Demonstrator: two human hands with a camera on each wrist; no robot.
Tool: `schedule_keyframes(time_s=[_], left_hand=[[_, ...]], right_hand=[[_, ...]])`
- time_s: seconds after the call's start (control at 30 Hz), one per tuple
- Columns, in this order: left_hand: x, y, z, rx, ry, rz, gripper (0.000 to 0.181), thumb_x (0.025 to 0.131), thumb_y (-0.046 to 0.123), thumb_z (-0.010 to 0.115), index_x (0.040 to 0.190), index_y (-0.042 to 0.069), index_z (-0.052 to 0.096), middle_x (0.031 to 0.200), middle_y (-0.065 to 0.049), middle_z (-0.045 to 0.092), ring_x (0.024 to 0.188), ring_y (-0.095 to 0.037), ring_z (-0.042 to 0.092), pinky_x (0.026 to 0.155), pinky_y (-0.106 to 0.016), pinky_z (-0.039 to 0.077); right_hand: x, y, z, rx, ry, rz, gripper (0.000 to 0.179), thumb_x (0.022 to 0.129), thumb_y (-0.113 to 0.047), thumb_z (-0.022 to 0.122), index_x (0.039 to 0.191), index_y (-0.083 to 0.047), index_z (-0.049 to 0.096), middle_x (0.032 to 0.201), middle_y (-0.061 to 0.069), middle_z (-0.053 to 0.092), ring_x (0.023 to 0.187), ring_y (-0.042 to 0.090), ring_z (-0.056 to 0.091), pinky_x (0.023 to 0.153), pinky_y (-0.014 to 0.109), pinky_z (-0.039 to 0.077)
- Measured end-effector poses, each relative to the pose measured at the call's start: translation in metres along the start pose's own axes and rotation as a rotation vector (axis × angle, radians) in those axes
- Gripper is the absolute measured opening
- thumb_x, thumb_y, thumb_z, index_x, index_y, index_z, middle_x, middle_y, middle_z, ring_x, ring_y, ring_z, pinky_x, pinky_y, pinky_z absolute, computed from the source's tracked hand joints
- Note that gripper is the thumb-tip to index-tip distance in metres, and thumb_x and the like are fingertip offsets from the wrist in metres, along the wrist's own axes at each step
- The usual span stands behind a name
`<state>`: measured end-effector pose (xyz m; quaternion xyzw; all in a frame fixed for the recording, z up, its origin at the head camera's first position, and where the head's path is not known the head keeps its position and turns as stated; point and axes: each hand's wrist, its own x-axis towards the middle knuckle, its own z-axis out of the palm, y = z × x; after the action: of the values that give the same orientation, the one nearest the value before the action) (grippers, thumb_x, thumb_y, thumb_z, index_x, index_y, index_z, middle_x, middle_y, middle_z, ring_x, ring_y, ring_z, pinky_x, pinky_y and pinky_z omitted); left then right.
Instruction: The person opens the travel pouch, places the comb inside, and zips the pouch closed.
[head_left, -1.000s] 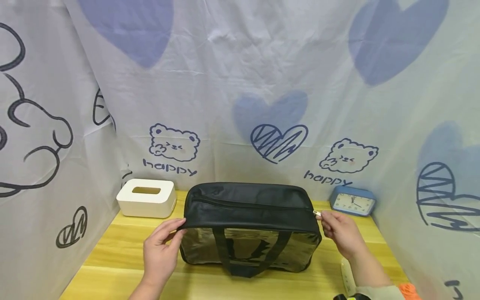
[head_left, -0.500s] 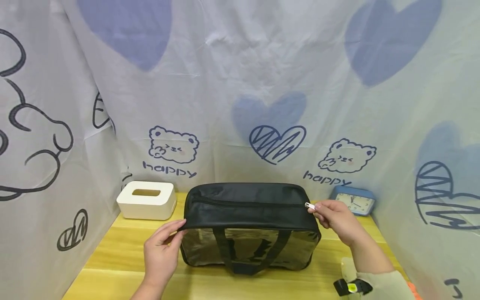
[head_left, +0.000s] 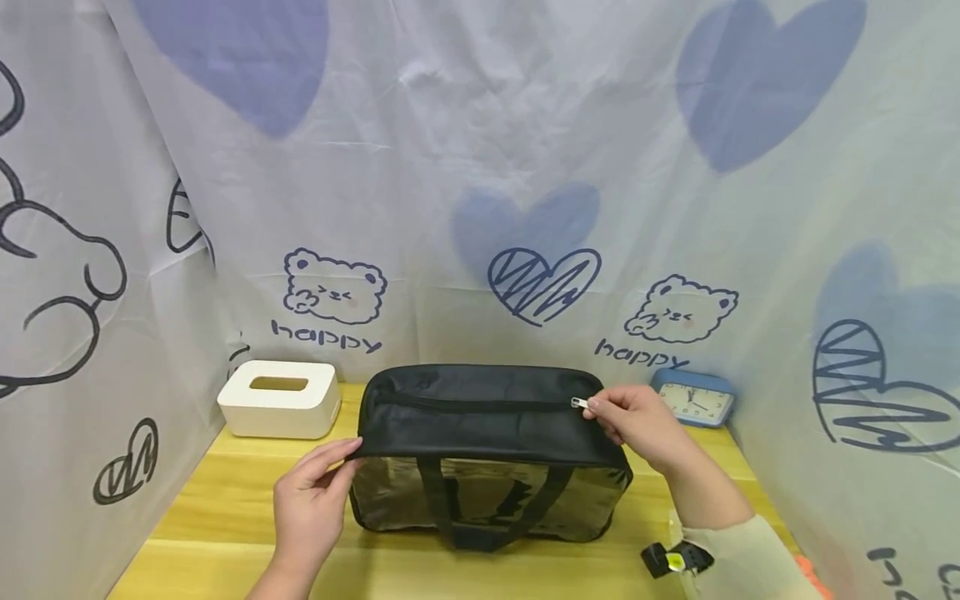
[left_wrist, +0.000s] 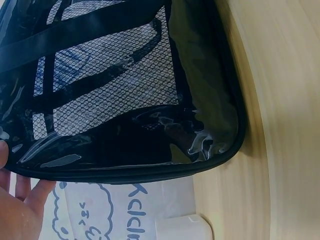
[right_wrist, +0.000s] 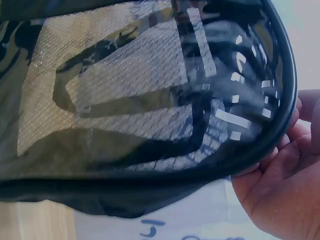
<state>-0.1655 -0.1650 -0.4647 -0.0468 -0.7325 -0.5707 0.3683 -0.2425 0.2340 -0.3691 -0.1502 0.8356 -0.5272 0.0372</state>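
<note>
A black bag (head_left: 465, 435) with clear side panels stands upright on the wooden table, its strap handle (head_left: 474, 537) hanging down the front. With thumb and fingertips my left hand (head_left: 311, 500) pinches the bag's upper left corner. Near the right end of the bag's top, my right hand (head_left: 641, 425) pinches a silver zipper pull (head_left: 579, 403). The zipper line runs left from the pull. Both wrist views show the see-through panel with mesh behind it; the left hand (left_wrist: 22, 210) and right hand (right_wrist: 280, 185) appear at the bag's edge, fingertips partly hidden.
A white tissue box (head_left: 279, 404) stands behind the bag to the left. At the back right is a blue clock (head_left: 693, 398). Patterned cloth (head_left: 442, 125) hangs around the wooden table (head_left: 240, 517). A black strap-like item (head_left: 677, 560) lies by the right sleeve (head_left: 750, 558).
My right hand has drawn the zipper pull leftward from the bag's right end along the top. My left hand keeps its pinch on the corner. The head view has shifted slightly.
</note>
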Motion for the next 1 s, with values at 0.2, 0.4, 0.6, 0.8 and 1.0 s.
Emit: schedule_keyframes(time_s=[0.2,0.4,0.6,0.8,1.0], left_hand=[[0.002,-0.001,0.002,-0.008,-0.005,0.020,0.029,0.083,-0.021,0.077,0.105,-0.003,0.083,0.107,-0.017,0.077,0.104,0.004,0.069,0.077,-0.014,0.058],[0.003,-0.002,0.003,-0.021,0.001,0.031,0.029,0.082,-0.023,0.077,0.103,-0.004,0.083,0.106,-0.015,0.078,0.104,0.004,0.069,0.077,-0.015,0.058],[0.003,-0.001,0.003,-0.003,0.005,0.025,0.028,0.083,-0.021,0.077,0.103,-0.003,0.083,0.106,-0.017,0.077,0.104,0.005,0.068,0.077,-0.013,0.057],[0.002,0.000,0.003,0.003,0.016,0.020,0.027,0.083,-0.021,0.078,0.103,-0.003,0.083,0.105,-0.014,0.078,0.103,0.005,0.068,0.078,-0.013,0.057],[0.000,0.002,0.003,0.008,0.017,0.012,0.027,0.084,-0.020,0.077,0.104,-0.002,0.083,0.106,-0.014,0.078,0.104,0.005,0.068,0.079,-0.013,0.057]], right_hand=[[0.008,-0.012,0.010,-0.003,-0.029,-0.028,0.026,0.108,-0.009,0.059,0.096,0.009,0.073,0.065,0.003,0.050,0.057,0.015,0.045,0.057,0.028,0.043],[0.014,-0.023,0.018,-0.042,-0.073,-0.057,0.027,0.109,-0.010,0.059,0.094,0.007,0.074,0.063,0.002,0.049,0.056,0.014,0.043,0.059,0.028,0.042],[0.024,-0.036,0.030,-0.033,-0.110,-0.035,0.027,0.108,-0.009,0.058,0.095,0.007,0.075,0.059,-0.001,0.044,0.051,0.012,0.036,0.053,0.026,0.034],[0.036,-0.051,0.045,-0.030,-0.158,-0.019,0.028,0.108,-0.009,0.058,0.093,0.006,0.076,0.059,-0.002,0.042,0.050,0.011,0.031,0.050,0.025,0.031],[0.045,-0.063,0.059,-0.035,-0.218,-0.010,0.029,0.108,-0.009,0.057,0.091,0.004,0.077,0.059,-0.004,0.039,0.048,0.011,0.030,0.048,0.025,0.029]])
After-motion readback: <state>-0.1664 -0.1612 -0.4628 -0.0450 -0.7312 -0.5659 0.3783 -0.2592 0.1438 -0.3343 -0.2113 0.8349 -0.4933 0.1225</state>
